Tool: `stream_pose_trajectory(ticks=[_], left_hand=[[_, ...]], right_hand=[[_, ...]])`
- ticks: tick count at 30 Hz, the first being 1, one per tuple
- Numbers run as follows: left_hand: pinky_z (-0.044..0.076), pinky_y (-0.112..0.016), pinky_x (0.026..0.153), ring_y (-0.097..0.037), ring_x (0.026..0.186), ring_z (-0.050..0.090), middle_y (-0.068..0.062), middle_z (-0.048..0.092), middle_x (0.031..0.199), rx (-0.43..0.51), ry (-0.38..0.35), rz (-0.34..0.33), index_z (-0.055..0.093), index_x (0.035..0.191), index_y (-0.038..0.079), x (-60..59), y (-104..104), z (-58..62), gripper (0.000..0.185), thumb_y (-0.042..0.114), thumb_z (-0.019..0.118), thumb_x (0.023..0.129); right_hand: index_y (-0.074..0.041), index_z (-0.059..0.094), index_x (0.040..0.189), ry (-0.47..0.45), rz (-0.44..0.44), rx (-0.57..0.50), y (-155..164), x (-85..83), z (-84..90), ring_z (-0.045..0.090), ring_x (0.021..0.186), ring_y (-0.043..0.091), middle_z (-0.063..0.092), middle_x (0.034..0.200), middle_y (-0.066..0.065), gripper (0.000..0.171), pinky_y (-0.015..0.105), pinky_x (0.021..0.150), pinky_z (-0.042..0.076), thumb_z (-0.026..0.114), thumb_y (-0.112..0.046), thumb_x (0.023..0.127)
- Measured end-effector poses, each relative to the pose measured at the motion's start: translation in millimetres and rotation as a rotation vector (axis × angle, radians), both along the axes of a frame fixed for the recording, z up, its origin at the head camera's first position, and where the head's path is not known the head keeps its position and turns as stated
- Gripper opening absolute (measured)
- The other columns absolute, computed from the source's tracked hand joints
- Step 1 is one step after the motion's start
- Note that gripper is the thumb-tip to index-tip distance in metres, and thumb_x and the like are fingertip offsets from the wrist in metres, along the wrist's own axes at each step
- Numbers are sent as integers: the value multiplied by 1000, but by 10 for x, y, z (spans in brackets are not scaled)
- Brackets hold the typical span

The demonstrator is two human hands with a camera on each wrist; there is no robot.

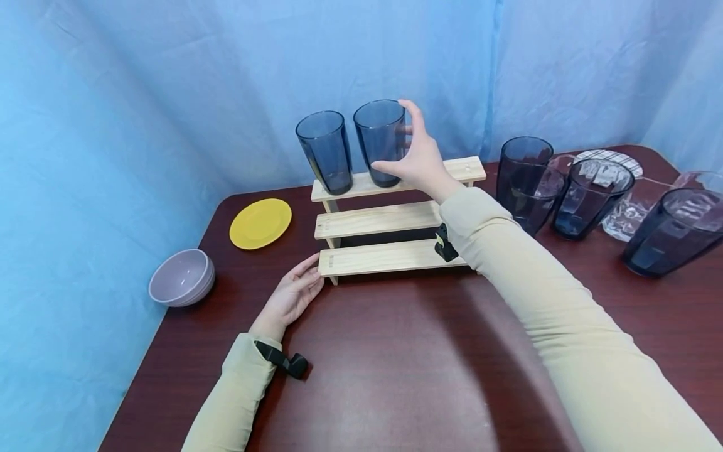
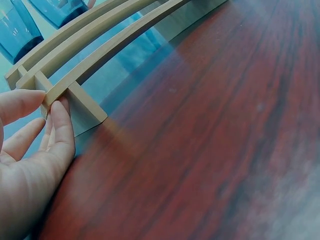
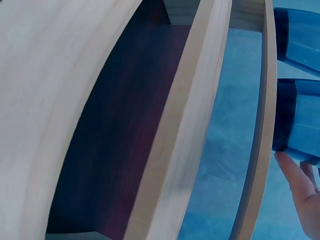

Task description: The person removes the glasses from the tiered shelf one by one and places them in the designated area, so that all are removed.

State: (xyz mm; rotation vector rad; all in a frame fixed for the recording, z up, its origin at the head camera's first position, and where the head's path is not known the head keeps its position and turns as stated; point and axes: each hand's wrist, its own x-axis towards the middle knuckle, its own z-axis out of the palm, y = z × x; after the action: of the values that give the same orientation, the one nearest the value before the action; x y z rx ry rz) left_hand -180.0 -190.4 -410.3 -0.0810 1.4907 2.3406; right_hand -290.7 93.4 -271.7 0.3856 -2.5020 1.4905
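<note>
A three-tier wooden rack (image 1: pixel 384 216) stands on the table. On its top tier are two blue-tinted drinking glasses, side by side and upright. My right hand (image 1: pixel 419 160) holds the right-hand glass (image 1: pixel 380 147) from its right side, thumb low in front and a finger up near the rim. The left-hand glass (image 1: pixel 327 154) stands free at the tier's left end. At the rack's front left corner my left hand (image 1: pixel 294 292) pinches the end of the lowest shelf (image 2: pixel 65 90) between thumb and fingers. The right wrist view shows only the fingertips (image 3: pixel 295 172) against the glass base.
More tinted glasses stand at the right, including one dark glass (image 1: pixel 593 198) and another (image 1: pixel 672 232), among clear glassware (image 1: pixel 624 216). Behind them lies a checked plate (image 1: pixel 612 157). A yellow plate (image 1: pixel 261 224) and a lilac bowl (image 1: pixel 182 278) are at the left. Blue curtains hang behind.
</note>
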Motion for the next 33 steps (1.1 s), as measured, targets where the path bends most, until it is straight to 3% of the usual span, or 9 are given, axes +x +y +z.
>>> stream_pose_trajectory(ticks=[14,33], left_hand=[[48,-17,78,-4,83,60,4,61,91,-1,5,10,17,150,1,-6,-19,-1,57,-10,32,97],[48,-16,79,-3,84,59,4,59,94,-16,7,3,17,150,2,9,-9,3,57,-9,34,97]], right_hand=[[-39,7,148,-3,2,-10,0,173,-16,42,131,33,36,145,16,102,46,100,43,79,-27,76],[-34,19,146,70,28,-37,208,420,99,52,120,29,54,130,14,102,49,95,45,84,-18,69]])
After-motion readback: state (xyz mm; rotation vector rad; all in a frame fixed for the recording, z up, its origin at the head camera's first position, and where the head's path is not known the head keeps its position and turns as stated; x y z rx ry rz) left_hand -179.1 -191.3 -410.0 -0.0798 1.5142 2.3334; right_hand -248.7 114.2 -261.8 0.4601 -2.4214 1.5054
